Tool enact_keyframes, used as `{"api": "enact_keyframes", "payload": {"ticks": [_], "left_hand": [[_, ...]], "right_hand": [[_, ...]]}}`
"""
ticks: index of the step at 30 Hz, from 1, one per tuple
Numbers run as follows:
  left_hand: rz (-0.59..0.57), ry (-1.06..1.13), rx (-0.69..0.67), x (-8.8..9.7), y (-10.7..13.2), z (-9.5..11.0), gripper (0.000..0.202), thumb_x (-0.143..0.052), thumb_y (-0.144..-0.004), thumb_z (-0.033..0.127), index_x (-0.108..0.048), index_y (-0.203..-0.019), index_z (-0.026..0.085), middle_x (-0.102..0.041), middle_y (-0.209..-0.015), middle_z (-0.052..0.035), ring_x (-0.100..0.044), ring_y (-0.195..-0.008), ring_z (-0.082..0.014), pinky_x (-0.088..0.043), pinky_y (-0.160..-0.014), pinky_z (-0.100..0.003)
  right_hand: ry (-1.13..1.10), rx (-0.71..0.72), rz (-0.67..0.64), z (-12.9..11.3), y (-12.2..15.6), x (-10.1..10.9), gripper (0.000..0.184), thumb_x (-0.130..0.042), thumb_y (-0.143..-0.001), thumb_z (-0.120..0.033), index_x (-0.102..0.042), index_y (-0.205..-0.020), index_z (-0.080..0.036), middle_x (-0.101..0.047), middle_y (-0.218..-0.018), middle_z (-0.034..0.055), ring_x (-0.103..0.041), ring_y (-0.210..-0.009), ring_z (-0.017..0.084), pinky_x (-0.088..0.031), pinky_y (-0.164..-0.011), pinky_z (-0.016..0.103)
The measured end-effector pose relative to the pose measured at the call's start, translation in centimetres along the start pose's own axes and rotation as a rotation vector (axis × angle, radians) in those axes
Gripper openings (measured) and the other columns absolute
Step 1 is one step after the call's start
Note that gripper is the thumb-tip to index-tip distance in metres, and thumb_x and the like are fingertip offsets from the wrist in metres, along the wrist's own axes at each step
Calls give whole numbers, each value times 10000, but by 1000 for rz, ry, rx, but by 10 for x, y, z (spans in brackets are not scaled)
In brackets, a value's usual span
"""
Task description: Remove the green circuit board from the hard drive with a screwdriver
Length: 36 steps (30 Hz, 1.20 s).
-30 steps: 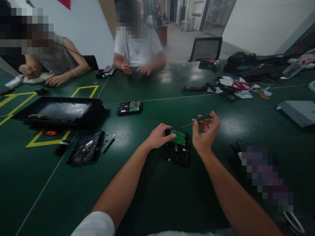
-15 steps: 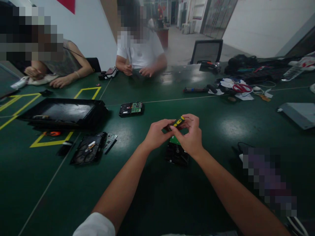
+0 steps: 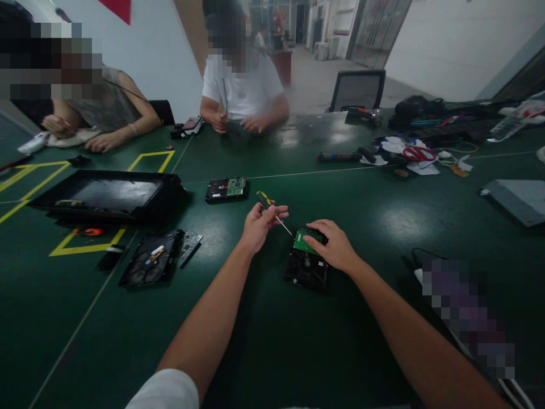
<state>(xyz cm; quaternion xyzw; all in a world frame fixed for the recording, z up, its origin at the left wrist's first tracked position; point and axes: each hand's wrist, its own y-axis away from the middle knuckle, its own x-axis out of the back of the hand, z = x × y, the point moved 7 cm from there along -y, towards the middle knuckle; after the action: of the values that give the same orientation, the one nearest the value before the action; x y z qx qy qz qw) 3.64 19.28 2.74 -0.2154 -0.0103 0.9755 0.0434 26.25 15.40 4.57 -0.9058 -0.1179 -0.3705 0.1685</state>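
Note:
A screwdriver (image 3: 263, 199) with a yellow and black handle is held in my left hand (image 3: 256, 228), thumb against the handle and some fingers stretched out. Its thin shaft slants down to the right, the tip at or close to the left edge of a hard drive (image 3: 305, 270). The black drive lies flat on the table, with a green circuit board (image 3: 302, 241) across its far part. My right hand (image 3: 338, 245) grips the drive's far right side, thumb over the board and fingers along the far edge. Those fingertips are partly hidden.
To the left lie an opened hard drive (image 3: 151, 258), a loose circuit board (image 3: 190, 250) and a large black casing (image 3: 106, 196). Another hard drive (image 3: 227, 189) lies farther off. Red-handled scissors (image 3: 419, 153) and a grey metal box (image 3: 515, 200) are at right. Two people sit across the table.
My hands have parted. The screwdriver has passed into my left hand alone, moving left, its shaft now pointing down at the drive. My right hand has come down onto the drive.

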Motion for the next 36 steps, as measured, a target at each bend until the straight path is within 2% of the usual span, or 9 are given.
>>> {"api": "enact_keyframes", "payload": {"ticks": [7, 12, 16, 19, 23, 25, 30, 36], "left_hand": [[34, 39, 32, 8, -1, -11, 446, -839, -879, 404, -555, -1166, 214, -791, -1158, -91, -794, -974, -204, -599, -851, -340], [74, 69, 2, 11, -5, -15, 437, -871, -847, 378, -605, -1141, 195, -752, -1016, -31, -785, -918, -189, -634, -863, -365], [125, 30, -32, 13, -5, -16, 543, -893, -818, 372, -595, -1237, 197, -731, -977, -17, -773, -864, -173, -644, -830, -346], [143, -23, -74, 11, -3, -13, 748, -894, -817, 378, -484, -1431, 260, -730, -994, -4, -783, -859, -178, -646, -818, -340], [169, -126, -134, 6, 1, -6, 1000, -857, -859, 418, -219, -1627, 369, -741, -1041, -12, -796, -886, -199, -650, -834, -357], [184, -170, -169, 3, 3, -1, 995, -832, -883, 437, -195, -1644, 367, -742, -1048, -27, -795, -876, -205, -651, -823, -359], [192, -275, -261, -5, 7, 14, 868, -762, -944, 456, -254, -1639, 347, -731, -1081, -45, -772, -819, -193, -645, -785, -351], [123, -375, -315, -23, 11, 29, 820, -753, -954, 421, -296, -1632, 355, -715, -1162, -59, -754, -837, -187, -640, -730, -318]], "right_hand": [[26, -2, -45, 1, -6, -12, 354, -697, -963, -489, -761, -1224, -258, -695, -1251, 112, -626, -1191, 325, -512, -1048, 562], [52, 18, -42, 5, -5, -16, 333, -704, -962, -467, -751, -1218, -259, -691, -1251, 104, -616, -1183, 320, -499, -1042, 564], [57, 7, -64, 4, -5, -16, 330, -701, -969, -463, -741, -1220, -253, -693, -1251, 103, -609, -1188, 321, -498, -1026, 562], [53, -1, -65, 3, -5, -15, 325, -703, -969, -454, -734, -1222, -252, -699, -1245, 100, -605, -1194, 321, -496, -1027, 561], [48, -2, -72, 3, -5, -16, 328, -697, -972, -459, -728, -1226, -254, -702, -1254, 99, -608, -1195, 325, -499, -1015, 567], [49, 5, -68, 3, -5, -16, 324, -699, -971, -463, -730, -1221, -259, -706, -1254, 100, -612, -1192, 329, -497, -1014, 572], [44, 14, -53, 3, -4, -15, 318, -687, -979, -476, -733, -1222, -276, -710, -1251, 91, -614, -1194, 324, -499, -1007, 560], [48, 26, -55, 0, -5, -15, 299, -698, -973, -451, -739, -1204, -267, -721, -1225, 93, -619, -1179, 322, -497, -1000, 534]]}}
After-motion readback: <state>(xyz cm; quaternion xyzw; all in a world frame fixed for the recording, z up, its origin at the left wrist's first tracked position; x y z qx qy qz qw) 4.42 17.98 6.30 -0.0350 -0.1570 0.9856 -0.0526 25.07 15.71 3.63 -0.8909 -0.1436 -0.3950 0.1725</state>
